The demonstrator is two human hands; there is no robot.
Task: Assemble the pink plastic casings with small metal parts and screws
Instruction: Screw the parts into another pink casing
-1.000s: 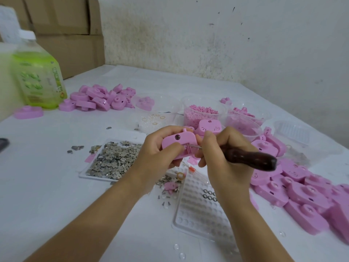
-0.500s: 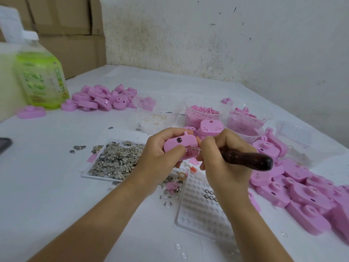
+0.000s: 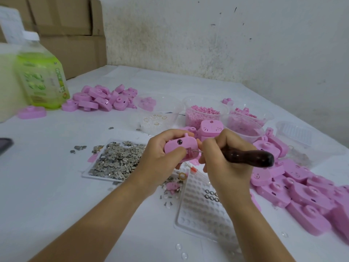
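White table — left hand grip covers casing lower edge; tool tip indistinct.

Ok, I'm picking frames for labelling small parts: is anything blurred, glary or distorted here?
Head view: soft even light, no glare; green bottle at the left edge smeared, wide lens bends the borders; pink casing in the left hand and dark-handled tool in the right hand fairly sharp.
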